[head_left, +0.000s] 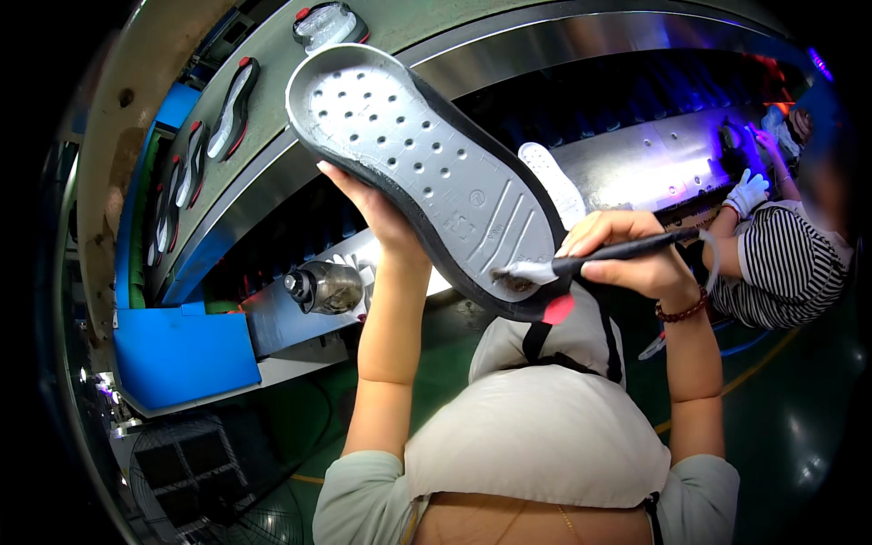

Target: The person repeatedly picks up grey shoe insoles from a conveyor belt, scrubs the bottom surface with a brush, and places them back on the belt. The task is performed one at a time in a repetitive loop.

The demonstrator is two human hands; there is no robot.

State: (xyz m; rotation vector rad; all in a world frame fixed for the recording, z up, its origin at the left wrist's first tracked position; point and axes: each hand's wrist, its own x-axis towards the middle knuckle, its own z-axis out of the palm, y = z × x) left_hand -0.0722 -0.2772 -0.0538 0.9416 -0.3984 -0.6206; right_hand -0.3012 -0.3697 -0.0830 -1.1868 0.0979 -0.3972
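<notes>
- Along the far left, a curved grey-green counter [274, 86] with a metal edge carries black-and-white soles [230, 113].
- Centre: a grey, black-rimmed shoe sole [436, 173] with a red tip, held up.
- Left hand [381, 211]: grip grasping the sole's left edge.
- Right hand [656, 272]: grip closed round a slim black-handled brush [581, 263], bristles at the sole's near end.

Bare left hand [389, 216] and bare right hand [640, 259], both gripping.
Left forearm [392, 318] nearly upright; hand leaning upper-left, one digit extended, others hidden. Right forearm [695, 363] upright, wrist [678, 292] bent inward, thumb [607, 272] and fingers [595, 229] pinched in a pen-type hold.
</notes>
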